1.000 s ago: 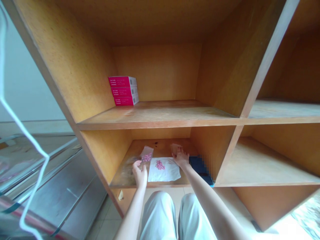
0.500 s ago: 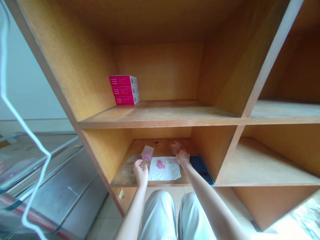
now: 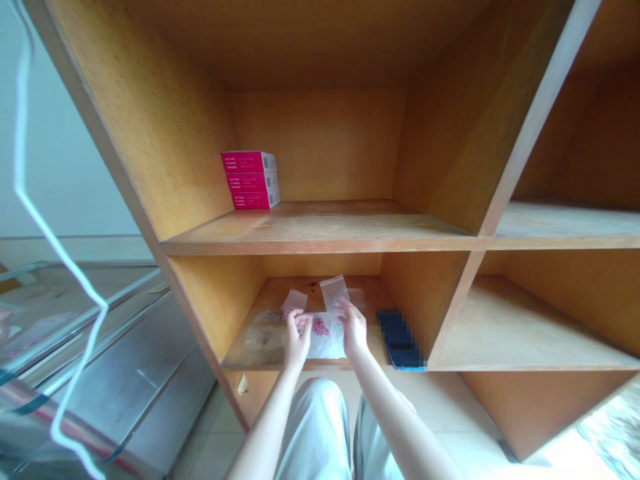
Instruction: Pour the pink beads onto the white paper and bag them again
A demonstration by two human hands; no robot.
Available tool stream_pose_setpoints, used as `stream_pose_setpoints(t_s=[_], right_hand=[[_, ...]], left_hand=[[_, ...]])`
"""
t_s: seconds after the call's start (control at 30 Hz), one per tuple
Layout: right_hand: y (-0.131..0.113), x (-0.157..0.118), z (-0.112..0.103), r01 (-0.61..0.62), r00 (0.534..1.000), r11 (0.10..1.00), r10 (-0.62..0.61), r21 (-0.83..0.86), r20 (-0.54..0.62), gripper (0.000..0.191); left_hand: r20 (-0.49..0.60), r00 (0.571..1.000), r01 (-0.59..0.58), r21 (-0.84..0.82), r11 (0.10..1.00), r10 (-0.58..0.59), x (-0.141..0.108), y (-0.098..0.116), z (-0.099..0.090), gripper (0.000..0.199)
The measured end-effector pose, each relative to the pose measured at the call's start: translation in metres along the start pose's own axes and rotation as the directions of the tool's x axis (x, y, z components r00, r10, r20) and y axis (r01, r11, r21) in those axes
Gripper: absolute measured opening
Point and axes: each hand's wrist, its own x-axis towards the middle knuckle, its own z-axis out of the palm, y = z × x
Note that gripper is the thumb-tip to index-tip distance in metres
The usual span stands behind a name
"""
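Observation:
My right hand [image 3: 354, 330] pinches a clear zip bag [image 3: 333, 291] by its lower part and holds it above the back edge of a white sheet [image 3: 327, 345]. The bag looks empty. A small heap of pink pellets [image 3: 321, 327] lies on the sheet, between my hands. My left hand [image 3: 299, 337] is over the sheet's left edge, its fingers loosely curled and thumb apart, with nothing visible in it. Just behind it lies another clear bag [image 3: 296, 299] with pink pellets inside, partly covered by my fingers.
More clear plastic [image 3: 357, 297] lies behind my right hand. A dark phone-like slab [image 3: 400, 340], partly pixelated, lies at the right of the lower shelf. Three stacked pink boxes [image 3: 250, 181] stand on the upper shelf [image 3: 325, 223]. A white cable [image 3: 65, 260] hangs at left.
My right hand has moved left with a clear bag, lifting it over the sheet's back edge. My left hand has moved right, closer to the pellets.

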Motion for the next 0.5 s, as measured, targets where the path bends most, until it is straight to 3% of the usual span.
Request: stream_pose_setpoints(t_s=[0.07, 0.2, 0.37, 0.5], right_hand=[[0.002, -0.014, 0.004, -0.048, 0.999, 0.997, 0.047, 0.053, 0.018, 0.039], [0.01, -0.031, 0.006, -0.097, 0.995, 0.992, 0.093, 0.08, 0.044, 0.035], [0.017, -0.039, 0.005, -0.113, 0.986, 0.994, 0.113, -0.008, 0.124, 0.032], [0.011, -0.033, 0.003, -0.055, 0.985, 0.998, 0.054, 0.003, 0.164, 0.042]], left_hand=[[0.088, 0.993, 0.091, -0.091, 0.992, -0.083, 0.004, 0.009, 0.007, 0.024], [0.072, 0.974, 0.224, -0.158, 0.962, -0.215, 0.014, 0.022, 0.015, 0.027], [0.072, 0.982, 0.181, -0.108, 0.978, -0.174, 0.018, 0.029, 0.013, 0.018], [0.139, 0.985, 0.113, -0.057, 0.992, -0.104, 0.018, 0.028, 0.004, 0.015]])
